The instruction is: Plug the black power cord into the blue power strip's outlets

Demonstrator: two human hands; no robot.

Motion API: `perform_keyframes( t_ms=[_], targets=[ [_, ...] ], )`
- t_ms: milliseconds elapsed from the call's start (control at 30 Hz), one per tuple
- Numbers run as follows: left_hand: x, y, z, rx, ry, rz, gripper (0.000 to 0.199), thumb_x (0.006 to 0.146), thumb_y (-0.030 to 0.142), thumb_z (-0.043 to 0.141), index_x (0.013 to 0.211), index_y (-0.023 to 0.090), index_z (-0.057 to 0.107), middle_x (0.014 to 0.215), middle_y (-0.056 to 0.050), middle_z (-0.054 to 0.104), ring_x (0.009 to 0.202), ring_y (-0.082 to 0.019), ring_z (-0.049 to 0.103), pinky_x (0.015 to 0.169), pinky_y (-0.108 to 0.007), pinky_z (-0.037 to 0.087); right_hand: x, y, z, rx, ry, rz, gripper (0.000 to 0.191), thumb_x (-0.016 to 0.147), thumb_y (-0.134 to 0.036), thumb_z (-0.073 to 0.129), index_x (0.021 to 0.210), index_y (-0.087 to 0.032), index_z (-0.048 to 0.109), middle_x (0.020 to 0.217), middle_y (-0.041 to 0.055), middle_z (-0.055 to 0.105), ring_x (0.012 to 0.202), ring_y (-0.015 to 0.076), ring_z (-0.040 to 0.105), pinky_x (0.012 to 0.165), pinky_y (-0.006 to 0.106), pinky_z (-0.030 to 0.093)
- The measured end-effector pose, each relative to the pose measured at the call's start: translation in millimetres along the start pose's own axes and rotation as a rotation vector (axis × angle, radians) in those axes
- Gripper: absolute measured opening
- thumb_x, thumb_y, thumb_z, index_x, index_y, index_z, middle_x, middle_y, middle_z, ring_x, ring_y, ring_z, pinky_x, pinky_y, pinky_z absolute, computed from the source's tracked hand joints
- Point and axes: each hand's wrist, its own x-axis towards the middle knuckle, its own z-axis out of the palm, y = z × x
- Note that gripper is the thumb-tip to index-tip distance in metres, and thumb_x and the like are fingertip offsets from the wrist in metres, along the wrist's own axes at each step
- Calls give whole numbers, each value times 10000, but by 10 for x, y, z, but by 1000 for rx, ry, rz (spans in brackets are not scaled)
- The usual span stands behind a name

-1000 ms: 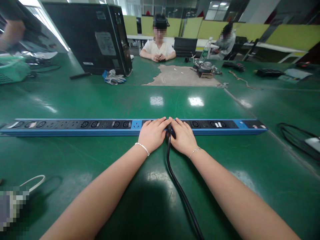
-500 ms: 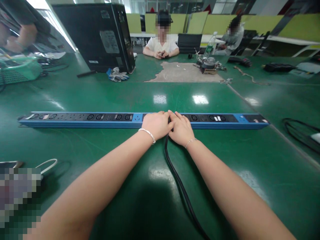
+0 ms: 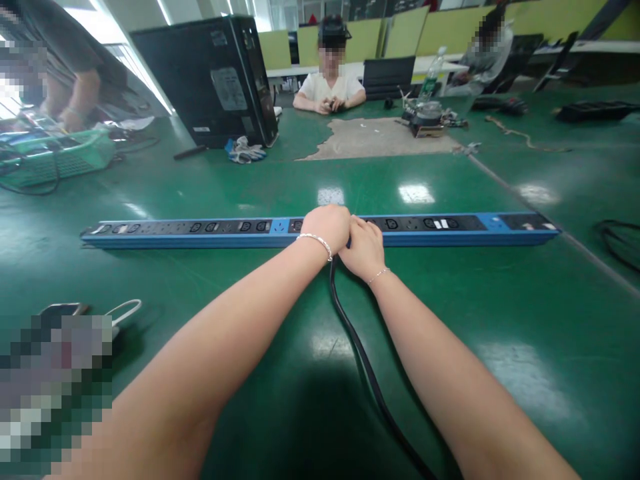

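Note:
A long blue and black power strip [image 3: 225, 243] with rows of sockets lies across the green table. Over its middle, my left hand [image 3: 327, 225] is closed, knuckles up, at the end of a black power cable [image 3: 356, 340]. My right hand [image 3: 366, 248] presses against it from the right, fingers curled at the same cable end. Both hands hide the plug end and the sockets beneath them. From under my hands the cable runs down toward the table's near edge.
A black computer case [image 3: 200, 87] stands at the back left beside gloves [image 3: 245, 151]. A green basket [image 3: 75, 157] is at far left, with a person behind it. Another person sits opposite. A pixelated object [image 3: 60, 373] lies near left; a bottle [image 3: 433, 73] stands behind metal parts [image 3: 427, 120].
My left hand has rolled over toward the right, its fingers now hidden behind the knuckles. My right hand stays close beside it. The whole view has shifted slightly.

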Motion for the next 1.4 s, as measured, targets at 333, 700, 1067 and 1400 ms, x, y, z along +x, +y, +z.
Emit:
perform_keyframes(
  t_ms=[333,700,1067,1400],
  targets=[
    [150,-75,129,-57,-10,-125,221,856,246,421,972,178,596,852,-116,691,807,-252,671,691,-351,506,-13,56,15,44,36,-23,506,769,-180,451,1270,-140,506,1254,111,577,1218,219,457,1051,411,258],
    [114,46,155,9,-69,-181,231,865,159,336,1029,135,498,843,-149,687,805,-252,678,677,-340,499,0,24,15,86,61,0,426,816,-190,432,1225,-168,549,1201,88,614,1203,217,466,1035,389,258],
    [154,84,97,76,-162,-170,246,901,197,314,1078,152,480,893,-127,679,871,-225,663,730,-314,494,-31,4,33,91,77,29,417,822,-179,418,1220,-170,543,1246,66,588,1233,234,422,1063,421,193],
    [252,26,69,50,-220,-177,260,873,229,350,1071,162,503,965,-154,671,925,-265,648,752,-358,492,-11,-10,48,92,88,56,415,805,-148,418,1195,-160,558,1255,63,583,1234,233,421,1070,417,172]
  ],
)
